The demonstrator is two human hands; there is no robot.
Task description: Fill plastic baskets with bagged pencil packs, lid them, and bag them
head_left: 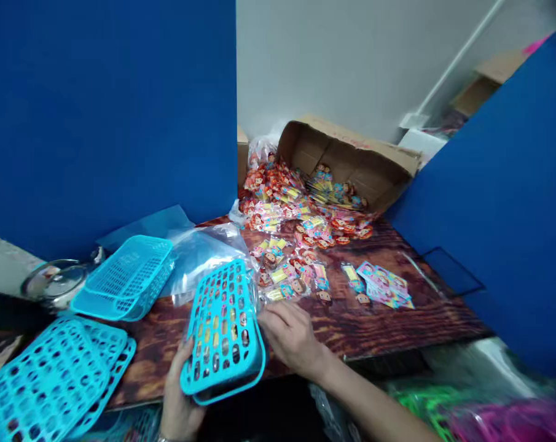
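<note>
A light-blue plastic basket with a perforated lid (pixel 222 319) is tilted over the front of the table. Small colourful packets show through the lid's holes. My left hand (pixel 180 393) grips the basket's lower left side, thumb on the edge. At the basket's right edge, my right hand (pixel 289 334) is closed with its fingers curled; whatever is between them is hidden. A clear plastic edge shows just above those fingers. Beyond the hands lie small clear packets (pixel 282 273) with cartoon-girl figures and yellow pieces.
Stacked blue baskets (pixel 125 276) and perforated lids (pixel 51 374) are at the left. Clear plastic bags (pixel 208 245) lie behind the held basket. A tipped cardboard box (pixel 351 153) spills packets at the back. Printed cards (pixel 386 285) lie right. Blue panels (pixel 107 110) flank the table.
</note>
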